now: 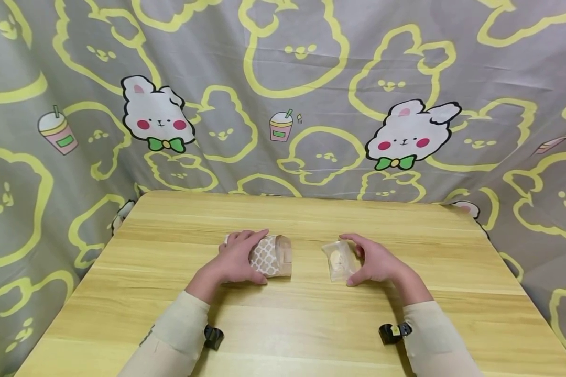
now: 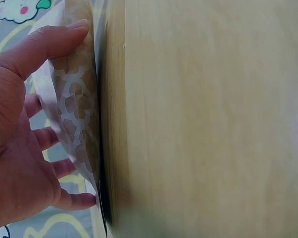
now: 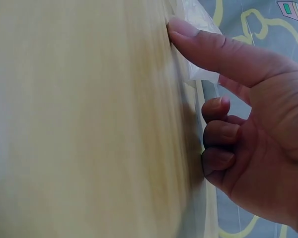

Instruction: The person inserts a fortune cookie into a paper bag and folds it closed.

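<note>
A brown paper bag (image 1: 266, 257) with a white lattice pattern lies on its side, its plain brown end towards the right. My left hand (image 1: 236, 260) grips it from the left, thumb on the near edge and fingers spread along the far side. In the left wrist view, the thumb presses the patterned face of the bag (image 2: 78, 106). To the right is a small clear plastic packet (image 1: 336, 262) with a pale round piece inside. My right hand (image 1: 377, 260) holds that packet between thumb and index finger at its edges, and the other fingers curl in below, as the right wrist view shows.
Both things are at the middle of a light wood-grain table (image 1: 292, 330), with a gap between them. A grey curtain (image 1: 311, 115) with yellow outlines and white rabbits hangs behind the table and at both sides. Each forearm wears a beige band with a black wrist camera (image 1: 213, 336).
</note>
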Demonstrator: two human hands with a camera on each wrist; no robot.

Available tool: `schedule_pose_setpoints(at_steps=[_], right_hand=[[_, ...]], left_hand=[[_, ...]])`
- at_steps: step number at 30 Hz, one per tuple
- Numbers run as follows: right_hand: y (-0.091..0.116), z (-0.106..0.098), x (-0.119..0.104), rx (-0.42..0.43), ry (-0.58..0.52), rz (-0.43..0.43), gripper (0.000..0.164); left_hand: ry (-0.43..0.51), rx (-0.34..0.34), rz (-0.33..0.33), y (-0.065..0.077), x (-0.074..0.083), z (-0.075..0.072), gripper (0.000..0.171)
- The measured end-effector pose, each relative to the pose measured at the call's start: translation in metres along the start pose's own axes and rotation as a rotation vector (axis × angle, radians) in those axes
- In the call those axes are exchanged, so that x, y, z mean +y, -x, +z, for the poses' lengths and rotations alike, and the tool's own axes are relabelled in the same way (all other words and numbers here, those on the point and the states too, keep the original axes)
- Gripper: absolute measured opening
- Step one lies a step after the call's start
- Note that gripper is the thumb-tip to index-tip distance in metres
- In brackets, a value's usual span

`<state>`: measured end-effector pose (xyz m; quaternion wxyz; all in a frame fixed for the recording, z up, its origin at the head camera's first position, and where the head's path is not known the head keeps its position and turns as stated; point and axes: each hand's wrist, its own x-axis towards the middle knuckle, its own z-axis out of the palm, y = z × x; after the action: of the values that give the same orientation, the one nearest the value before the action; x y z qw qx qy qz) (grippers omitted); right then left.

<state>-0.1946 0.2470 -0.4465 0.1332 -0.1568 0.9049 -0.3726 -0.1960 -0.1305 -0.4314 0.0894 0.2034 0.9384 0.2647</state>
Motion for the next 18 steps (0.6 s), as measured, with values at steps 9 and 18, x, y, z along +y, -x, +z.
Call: schedule_pose_setpoints(at_steps=[9,18], right_hand=[[0.0018,0.0035,0.0018,0.009,0.052,-0.016,0.095],[0.0033,0.0071,-0.0026,0.053,0.012,-0.081,0.089]], left_hand=[[-0.003,-0.001,0.0,-0.0006,0.0006,0.0003,0.116],[0.002,-0.001,-0.002,-0.0012,0.0026,0.0001,0.114]])
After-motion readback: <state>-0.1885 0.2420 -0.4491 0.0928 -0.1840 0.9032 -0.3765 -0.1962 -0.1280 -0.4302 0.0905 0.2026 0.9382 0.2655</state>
